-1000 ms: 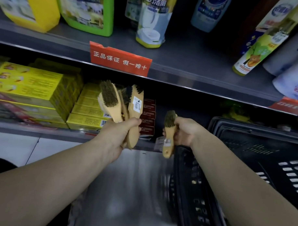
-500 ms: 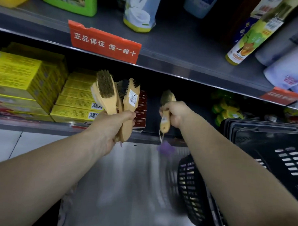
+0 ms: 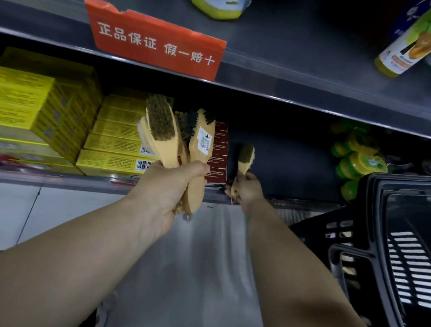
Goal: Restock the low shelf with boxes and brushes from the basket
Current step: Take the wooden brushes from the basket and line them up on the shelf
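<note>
- left hand (image 3: 171,186) grips bunch of pale wooden brushes (image 3: 178,137), bristles up
- right hand (image 3: 247,191) holds one small wooden brush (image 3: 245,158) at low shelf (image 3: 282,165), beside dark red boxes (image 3: 219,153)

Lies bare on the low shelf (image 3: 282,170) between red boxes (image 3: 220,151) and green tubs (image 3: 361,163). Blocked leftward by yellow boxes (image 3: 117,145), capped by the upper shelf (image 3: 310,68), crowded rightward by the basket (image 3: 379,205).
</note>
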Motion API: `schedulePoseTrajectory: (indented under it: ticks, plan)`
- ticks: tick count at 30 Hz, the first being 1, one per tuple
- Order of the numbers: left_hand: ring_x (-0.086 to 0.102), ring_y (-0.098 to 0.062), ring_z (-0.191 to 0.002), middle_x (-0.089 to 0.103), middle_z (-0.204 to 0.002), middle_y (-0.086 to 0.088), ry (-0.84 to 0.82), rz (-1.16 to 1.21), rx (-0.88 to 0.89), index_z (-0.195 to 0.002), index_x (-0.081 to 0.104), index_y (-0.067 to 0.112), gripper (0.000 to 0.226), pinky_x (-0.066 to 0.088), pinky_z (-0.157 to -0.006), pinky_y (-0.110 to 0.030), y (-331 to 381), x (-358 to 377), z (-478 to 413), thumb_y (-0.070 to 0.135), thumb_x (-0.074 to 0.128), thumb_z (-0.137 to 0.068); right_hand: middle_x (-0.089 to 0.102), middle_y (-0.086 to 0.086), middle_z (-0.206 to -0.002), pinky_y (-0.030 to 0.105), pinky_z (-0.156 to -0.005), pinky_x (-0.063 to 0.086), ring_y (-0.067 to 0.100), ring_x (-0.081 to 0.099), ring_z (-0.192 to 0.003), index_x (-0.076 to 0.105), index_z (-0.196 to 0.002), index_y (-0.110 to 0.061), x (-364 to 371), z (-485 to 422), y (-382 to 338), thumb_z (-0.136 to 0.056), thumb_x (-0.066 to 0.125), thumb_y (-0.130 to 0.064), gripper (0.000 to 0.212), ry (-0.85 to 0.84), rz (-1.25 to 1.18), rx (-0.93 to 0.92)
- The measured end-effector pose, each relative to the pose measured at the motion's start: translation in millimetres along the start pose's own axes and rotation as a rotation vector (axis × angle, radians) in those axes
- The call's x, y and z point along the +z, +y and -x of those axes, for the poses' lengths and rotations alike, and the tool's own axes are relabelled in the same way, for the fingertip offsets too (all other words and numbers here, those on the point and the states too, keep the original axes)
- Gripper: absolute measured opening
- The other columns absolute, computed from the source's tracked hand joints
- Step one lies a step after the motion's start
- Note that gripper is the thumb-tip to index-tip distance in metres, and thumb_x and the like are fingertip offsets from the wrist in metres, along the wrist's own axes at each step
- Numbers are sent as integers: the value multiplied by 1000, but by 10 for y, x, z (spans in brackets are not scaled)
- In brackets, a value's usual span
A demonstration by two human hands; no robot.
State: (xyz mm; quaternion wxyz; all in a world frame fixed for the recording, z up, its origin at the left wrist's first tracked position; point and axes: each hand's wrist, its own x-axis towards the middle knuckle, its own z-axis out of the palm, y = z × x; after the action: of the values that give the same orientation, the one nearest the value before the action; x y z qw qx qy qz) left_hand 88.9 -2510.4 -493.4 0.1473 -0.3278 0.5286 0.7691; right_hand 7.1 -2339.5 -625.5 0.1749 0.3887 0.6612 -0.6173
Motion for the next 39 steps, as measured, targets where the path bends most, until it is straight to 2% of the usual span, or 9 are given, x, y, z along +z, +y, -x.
schedulePoseTrajectory:
  ticks: [6,10,13,18,23,26,29,33,39]
  plan:
    - [68,-16,-57,72,-65,-4,5,28,-6,-83,65,13,12,50,-43,-21,-32,49,-46,12,74,-76,61,6,-78,28,-59,46,17,58,-69,59,-94,-11,77,-72,-77,-90,42,0,20,11,292,-172]
    - [66,-22,-66,73,-69,-5,8,14,11,-83,65,14,12,48,-64,-31,-42,33,-64,14,75,-75,61,8,-80,21,-48,48,14,55,-55,56,-107,-9,101,-101,-34,-91,46,5,24,-10,134,-151]
    - [65,-22,-66,73,-70,-5,5,8,-1,-86,66,14,15,48,-60,-31,-42,5,-87,17,75,-75,62,6,-75,17,-42,47,10,54,-48,59,-101,-8,124,-145,12,-90,51,4,18,24,46,-144]
    - [67,-20,-63,74,-72,-4,-16,21,-22,-89,65,13,18,53,-51,-32,-45,1,-85,17,76,-74,66,3,-82,25,-54,53,13,61,-62,63,-106,-6,151,-206,67,-86,63,-6,20,105,216,-232]
    - [67,-19,-68,74,-74,-7,-12,16,-40,-100,65,10,31,51,-58,-30,-36,26,-66,15,77,-73,68,8,-98,29,-70,55,20,65,-85,61,-101,-11,174,78,-139,-96,48,-16,15,214,248,-325]
    - [64,-22,-68,72,-80,-9,-8,-26,-27,-105,64,11,38,48,-53,-29,-18,44,-60,17,79,-70,71,4,-83,21,-59,53,16,67,-75,68,-89,-10,147,678,-269,-96,46,-37,36,-93,-36,-360]
    - [64,-16,-51,71,-67,-4,-35,-61,4,-98,64,16,36,46,-47,-28,-9,73,-43,21,81,-67,72,6,-86,28,-67,56,17,68,-78,72,-88,-12,137,1227,-267,-90,56,-34,27,-493,-165,-344]
    - [66,-15,-48,72,-65,0,-77,-89,11,-88,64,21,29,48,-58,-35,-31,75,-5,33,78,-66,66,7,-81,29,-64,51,17,61,-73,66,-92,-5,92,1397,-313,-93,54,-19,19,-463,-146,-315]
    - [67,-20,-59,70,-63,-5,34,-21,36,-96,61,9,10,50,-53,-29,-86,101,-63,8,61,-87,68,8,-67,27,-54,55,16,66,-57,56,-101,2,-61,1055,-375,-99,40,-12,22,-340,-319,-259]
